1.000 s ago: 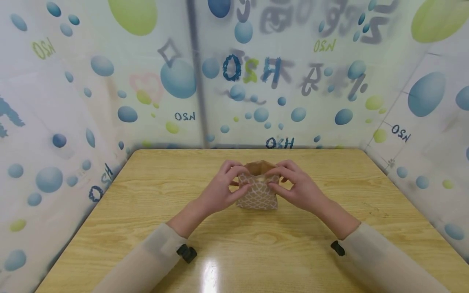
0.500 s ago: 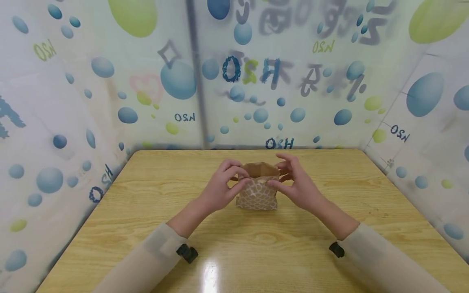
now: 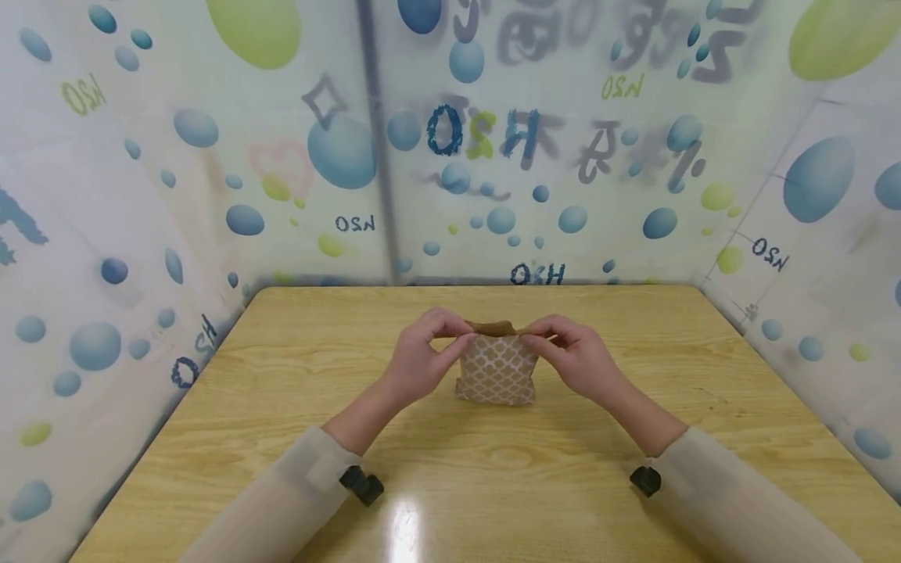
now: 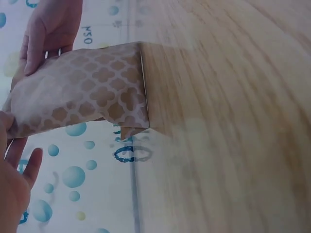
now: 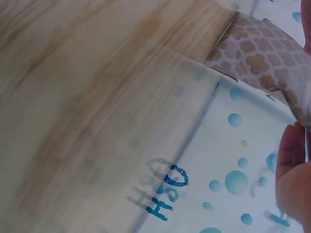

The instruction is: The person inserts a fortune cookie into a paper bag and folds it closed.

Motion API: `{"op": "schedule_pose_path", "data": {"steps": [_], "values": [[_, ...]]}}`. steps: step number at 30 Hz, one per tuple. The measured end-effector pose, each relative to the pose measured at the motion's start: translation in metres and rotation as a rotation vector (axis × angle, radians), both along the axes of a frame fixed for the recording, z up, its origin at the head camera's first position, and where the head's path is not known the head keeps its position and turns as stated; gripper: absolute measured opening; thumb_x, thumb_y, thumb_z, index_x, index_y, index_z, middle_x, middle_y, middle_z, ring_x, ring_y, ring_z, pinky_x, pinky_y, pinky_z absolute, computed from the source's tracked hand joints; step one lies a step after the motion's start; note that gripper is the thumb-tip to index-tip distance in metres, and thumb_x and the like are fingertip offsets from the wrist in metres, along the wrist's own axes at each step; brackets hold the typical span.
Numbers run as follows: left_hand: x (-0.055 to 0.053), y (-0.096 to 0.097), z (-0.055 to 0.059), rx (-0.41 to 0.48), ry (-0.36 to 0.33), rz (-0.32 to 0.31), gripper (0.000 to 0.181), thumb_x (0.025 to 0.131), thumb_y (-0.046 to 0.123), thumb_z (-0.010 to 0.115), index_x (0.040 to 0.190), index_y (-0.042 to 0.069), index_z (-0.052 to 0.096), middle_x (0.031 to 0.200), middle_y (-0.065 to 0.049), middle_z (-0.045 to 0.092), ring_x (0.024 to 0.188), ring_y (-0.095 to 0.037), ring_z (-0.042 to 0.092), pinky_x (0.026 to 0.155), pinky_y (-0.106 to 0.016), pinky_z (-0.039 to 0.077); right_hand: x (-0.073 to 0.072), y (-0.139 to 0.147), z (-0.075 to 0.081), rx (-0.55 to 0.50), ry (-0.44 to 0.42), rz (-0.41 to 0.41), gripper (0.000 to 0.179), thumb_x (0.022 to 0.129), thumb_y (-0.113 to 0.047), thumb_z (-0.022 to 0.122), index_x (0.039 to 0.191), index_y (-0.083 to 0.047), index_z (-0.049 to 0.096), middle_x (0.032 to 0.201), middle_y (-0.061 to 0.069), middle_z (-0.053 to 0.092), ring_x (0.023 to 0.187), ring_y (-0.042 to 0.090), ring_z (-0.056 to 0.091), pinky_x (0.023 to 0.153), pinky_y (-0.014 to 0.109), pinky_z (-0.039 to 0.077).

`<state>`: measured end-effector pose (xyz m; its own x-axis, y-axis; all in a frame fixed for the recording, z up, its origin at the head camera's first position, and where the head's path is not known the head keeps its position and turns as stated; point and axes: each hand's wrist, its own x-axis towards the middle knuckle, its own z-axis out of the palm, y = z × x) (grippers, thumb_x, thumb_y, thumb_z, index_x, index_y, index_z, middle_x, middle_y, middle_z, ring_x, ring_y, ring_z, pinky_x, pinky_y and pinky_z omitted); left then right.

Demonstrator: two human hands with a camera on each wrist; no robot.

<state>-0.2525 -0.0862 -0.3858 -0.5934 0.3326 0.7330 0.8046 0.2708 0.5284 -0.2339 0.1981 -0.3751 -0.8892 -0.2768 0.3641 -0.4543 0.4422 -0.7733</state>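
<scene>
A small brown paper bag (image 3: 497, 371) with a white lattice pattern stands on the wooden table, its top edges drawn nearly together. At the bag's upper left corner my left hand (image 3: 422, 356) pinches the rim between thumb and fingers. My right hand (image 3: 573, 356) pinches the opposite upper corner. A strip of plain brown back panel shows above the patterned front. In the left wrist view the bag (image 4: 92, 87) bulges between both hands, its base on the table. The right wrist view shows part of the bag (image 5: 262, 56) beside my right hand (image 5: 296, 179). What lies inside is hidden.
The light wooden table (image 3: 281, 391) spreads around the bag. Walls printed with blue and green bubbles (image 3: 341, 152) and lettering stand behind it and on both sides. Dark clips (image 3: 361, 485) sit at the sleeve cuffs.
The bag's mouth has gone from wide to nearly flat. My right hand, its fingers spread half a second ago, now pinches the right corner; my left hand has shifted to the left corner.
</scene>
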Motion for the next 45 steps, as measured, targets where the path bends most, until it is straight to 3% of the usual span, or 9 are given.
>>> {"op": "schedule_pose_path", "data": {"steps": [6,8,10,13,19,28,30,37,45], "values": [[0.003,0.004,0.005,0.086,-0.359,-0.066,0.045,0.097,0.007,0.083,0.138,0.008,0.064,0.116,-0.011,0.073,0.107,-0.024,0.076,0.093,-0.039,0.065,0.0,0.003,0.001,0.016,0.007,0.01,0.016,0.11,-0.016,0.068,0.119,-0.011,0.081,0.113,0.009,0.078,0.093,0.013,0.069,0.083,0.023,0.058],[0.003,0.006,0.007,0.077,-0.469,-0.08,0.045,0.097,0.011,0.084,0.138,0.011,0.064,0.118,-0.01,0.071,0.108,-0.021,0.073,0.093,-0.037,0.065,0.0,0.003,0.001,0.006,0.002,0.019,0.016,0.11,-0.016,0.068,0.119,-0.01,0.08,0.114,0.01,0.078,0.093,0.013,0.07,0.083,0.024,0.059],[0.003,0.009,0.007,0.059,-0.519,-0.084,0.03,0.099,0.014,0.083,0.126,0.01,0.071,0.117,-0.01,0.073,0.104,-0.018,0.073,0.088,-0.035,0.065,0.0,0.004,0.001,-0.015,-0.02,0.042,0.017,0.109,-0.015,0.069,0.121,-0.009,0.079,0.115,0.011,0.077,0.092,0.014,0.07,0.082,0.025,0.06],[0.002,0.012,0.006,0.058,-0.535,-0.11,0.01,0.102,0.014,0.08,0.108,0.008,0.076,0.111,-0.012,0.075,0.095,-0.016,0.072,0.081,-0.031,0.063,0.0,0.003,0.001,-0.056,-0.074,0.079,0.018,0.108,-0.016,0.071,0.123,-0.008,0.078,0.116,0.012,0.075,0.09,0.014,0.071,0.079,0.029,0.063],[0.001,0.014,0.004,0.115,-0.555,-0.177,0.006,0.103,0.006,0.076,0.109,0.003,0.076,0.111,-0.013,0.078,0.089,-0.01,0.07,0.078,-0.031,0.061,-0.001,0.003,0.003,-0.11,-0.125,0.081,0.017,0.105,-0.015,0.075,0.119,-0.01,0.083,0.111,-0.001,0.078,0.088,0.014,0.071,0.077,0.03,0.063],[0.001,0.014,0.006,0.159,-0.642,-0.213,0.004,0.104,-0.001,0.07,0.103,0.003,0.07,0.106,-0.008,0.082,0.072,-0.01,0.053,0.064,-0.022,0.044,-0.002,0.001,0.006,-0.128,-0.196,0.091,0.02,0.107,-0.016,0.073,0.123,-0.007,0.081,0.114,0.002,0.077,0.086,0.015,0.068,0.079,0.031,0.063],[0.001,0.014,0.007,0.163,-0.652,-0.216,0.007,0.104,-0.002,0.069,0.101,0.004,0.07,0.11,-0.008,0.083,0.074,-0.009,0.057,0.065,-0.023,0.045,-0.003,0.0,0.005,-0.128,-0.197,0.095,0.02,0.107,-0.012,0.072,0.123,-0.004,0.08,0.115,0.004,0.078,0.088,0.014,0.068,0.08,0.03,0.063],[0.001,0.014,0.005,0.151,-0.658,-0.204,0.013,0.105,0.006,0.073,0.117,0.002,0.073,0.09,0.005,0.076,0.07,-0.012,0.05,0.065,-0.024,0.044,-0.004,-0.003,0.005,-0.086,-0.162,0.105,0.02,0.107,-0.014,0.072,0.123,-0.008,0.081,0.115,0.008,0.077,0.083,0.014,0.065,0.075,0.03,0.062],[0.0,0.013,0.003,0.139,-0.607,-0.192,0.014,0.107,0.005,0.07,0.118,0.003,0.077,0.101,-0.008,0.079,0.073,-0.011,0.056,0.067,-0.024,0.048,-0.004,0.001,0.005,-0.065,-0.134,0.11,0.027,0.108,-0.011,0.07,0.133,-0.009,0.079,0.13,0.017,0.076,0.089,0.011,0.066,0.079,0.029,0.061]]}}
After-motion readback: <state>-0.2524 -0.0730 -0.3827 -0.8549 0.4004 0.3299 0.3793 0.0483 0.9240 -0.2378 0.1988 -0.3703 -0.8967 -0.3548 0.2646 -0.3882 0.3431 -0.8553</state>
